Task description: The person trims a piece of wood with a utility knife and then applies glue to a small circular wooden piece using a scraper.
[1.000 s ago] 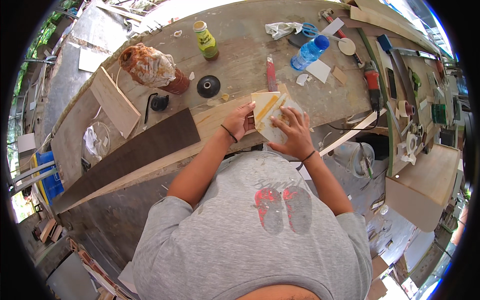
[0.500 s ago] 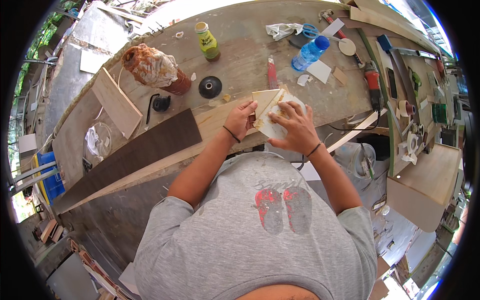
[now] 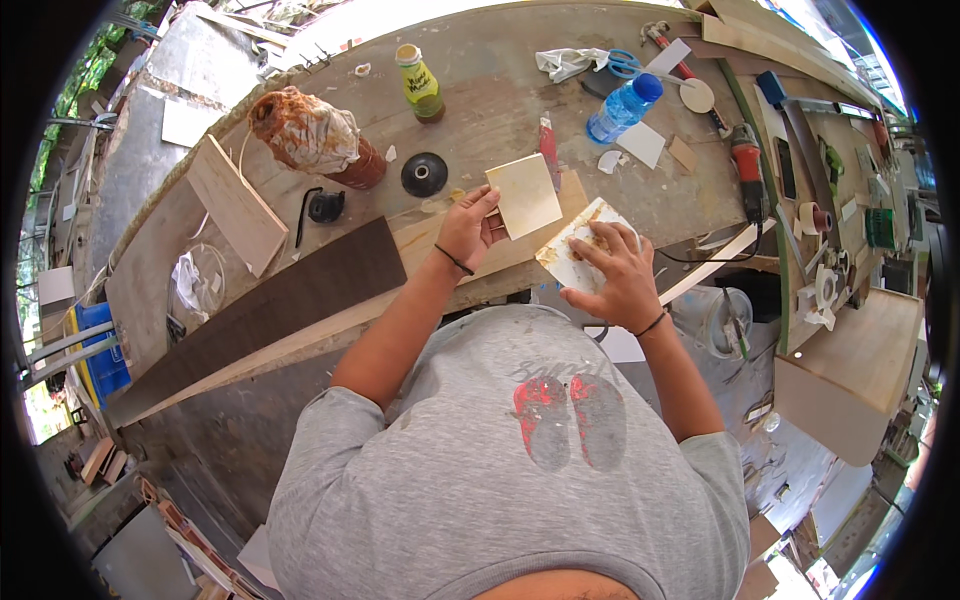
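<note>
Between the thumb and fingers of my left hand (image 3: 474, 230) is the left edge of a thin, pale square wooden panel (image 3: 527, 198), raised over the bench. My right hand (image 3: 618, 272) grips a white panel (image 3: 568, 262) with brown stains, its fingers across the top face and its thumb along the near edge. A narrow gap separates the two panels. Beneath them lies a light wooden board (image 3: 430, 240). A red-handled tool (image 3: 548, 145) rests just past the square panel; its far end looks flat and pale.
On the bench (image 3: 480, 100) stand a wrapped brown container (image 3: 315, 135), a yellow-green bottle (image 3: 420, 85) and a blue water bottle (image 3: 622, 112). A black disc (image 3: 424, 174) and dark board (image 3: 280, 300) lie left. A red power tool (image 3: 746, 165) with its cord is at right.
The two panels, overlapping before, are now apart. My right hand has drawn the stained panel right and slightly nearer, while my left hand shows the square panel's full face.
</note>
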A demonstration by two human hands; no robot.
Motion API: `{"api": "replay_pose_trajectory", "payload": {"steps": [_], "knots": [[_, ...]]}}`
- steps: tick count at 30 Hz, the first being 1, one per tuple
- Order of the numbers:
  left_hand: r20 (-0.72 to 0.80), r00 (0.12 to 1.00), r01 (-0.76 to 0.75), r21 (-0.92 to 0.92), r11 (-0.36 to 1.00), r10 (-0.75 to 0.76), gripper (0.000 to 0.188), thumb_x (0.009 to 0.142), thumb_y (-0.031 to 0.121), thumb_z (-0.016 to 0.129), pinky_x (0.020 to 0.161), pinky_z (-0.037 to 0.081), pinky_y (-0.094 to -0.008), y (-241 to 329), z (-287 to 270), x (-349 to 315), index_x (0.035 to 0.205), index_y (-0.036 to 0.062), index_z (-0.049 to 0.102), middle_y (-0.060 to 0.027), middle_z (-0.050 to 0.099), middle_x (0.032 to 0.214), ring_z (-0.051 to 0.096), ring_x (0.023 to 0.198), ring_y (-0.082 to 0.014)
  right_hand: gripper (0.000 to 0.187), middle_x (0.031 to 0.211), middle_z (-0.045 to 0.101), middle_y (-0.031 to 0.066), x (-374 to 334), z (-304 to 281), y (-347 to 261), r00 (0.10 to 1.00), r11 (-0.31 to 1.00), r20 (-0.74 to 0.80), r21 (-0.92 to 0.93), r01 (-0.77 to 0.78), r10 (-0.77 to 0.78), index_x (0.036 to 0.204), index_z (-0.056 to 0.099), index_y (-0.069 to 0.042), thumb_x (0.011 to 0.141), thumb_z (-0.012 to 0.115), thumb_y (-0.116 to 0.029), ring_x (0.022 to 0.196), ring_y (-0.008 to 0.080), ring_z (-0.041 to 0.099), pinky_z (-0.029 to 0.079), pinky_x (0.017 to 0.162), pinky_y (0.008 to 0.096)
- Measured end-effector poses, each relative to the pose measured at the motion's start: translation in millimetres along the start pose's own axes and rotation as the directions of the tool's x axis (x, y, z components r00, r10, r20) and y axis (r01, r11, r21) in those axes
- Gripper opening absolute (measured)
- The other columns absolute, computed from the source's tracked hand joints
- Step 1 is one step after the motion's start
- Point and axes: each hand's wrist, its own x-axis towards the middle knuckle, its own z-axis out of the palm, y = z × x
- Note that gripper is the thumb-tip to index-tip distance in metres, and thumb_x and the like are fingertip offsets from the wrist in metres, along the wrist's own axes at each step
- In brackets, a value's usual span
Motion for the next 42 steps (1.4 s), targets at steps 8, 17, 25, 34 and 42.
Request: {"api": "replay_pose_trajectory", "payload": {"steps": [8,17,25,34,42], "knots": [[0.158,0.987,0.004,-0.149,0.989,0.02,0.037,0.092,0.025,0.046,0.093,0.044,-0.0467,-6,7,-6,0.123,0.0051,0.046,-0.0148,0.055,0.12,0.056,0.109,-0.0292,0.063,0.126,0.048,0.0116,15,-19,-23,0.99,0.994,-0.125,0.073,0.08,-0.07,0.113,0.064,-0.016,0.057,0.073,-0.045,0.12,0.0292,0.039,0.027,0.097,0.0461],[0.257,0.95,0.273,-0.417,0.867,-0.176,0.052,0.092,0.039,0.043,0.102,0.036,-0.0451,1,14,-12,0.123,-0.0022,0.047,-0.0177,0.052,0.126,0.05,0.117,-0.0317,0.063,0.128,0.047,0.0096,12,-29,-28,0.982,0.991,-0.137,0.012,0.133,-0.13,0.112,0.064,-0.022,0.056,0.073,-0.048,0.123,0.0287,0.037,0.024,0.097,0.0553],[0.338,0.933,0.248,-0.346,0.905,-0.126,0.044,0.095,0.029,0.043,0.1,0.041,-0.0396,-2,18,-7,0.124,-0.0032,0.046,-0.0173,0.054,0.124,0.053,0.115,-0.0271,0.064,0.131,0.043,0.0086,17,-12,-26,0.987,0.989,-0.108,-0.101,0.108,-0.118,0.115,0.062,-0.023,0.058,0.072,-0.051,0.126,0.0283,0.033,0.019,0.1,0.0614],[0.253,0.966,0.129,-0.264,0.956,-0.06,0.038,0.093,0.025,0.048,0.096,0.044,-0.0389,-13,4,-2,0.12,-0.0007,0.049,-0.015,0.057,0.12,0.055,0.111,-0.0246,0.061,0.129,0.045,0.0095,6,-13,-20,0.997,0.99,-0.011,-0.116,0.076,-0.078,0.112,0.063,-0.021,0.058,0.071,-0.05,0.124,0.0283,0.035,0.021,0.097,0.0636],[0.257,0.966,0.092,-0.249,0.964,-0.025,0.028,0.093,0.02,0.048,0.092,0.047,-0.036,-9,24,-9,0.114,0.0018,0.052,-0.0116,0.06,0.114,0.058,0.106,-0.0216,0.062,0.127,0.048,0.0112,28,-14,-26,0.989,0.98,-0.031,-0.143,0.141,-0.147,0.113,0.063,-0.022,0.058,0.07,-0.05,0.124,0.0292,0.037,0.021,0.097,0.0637]]}}
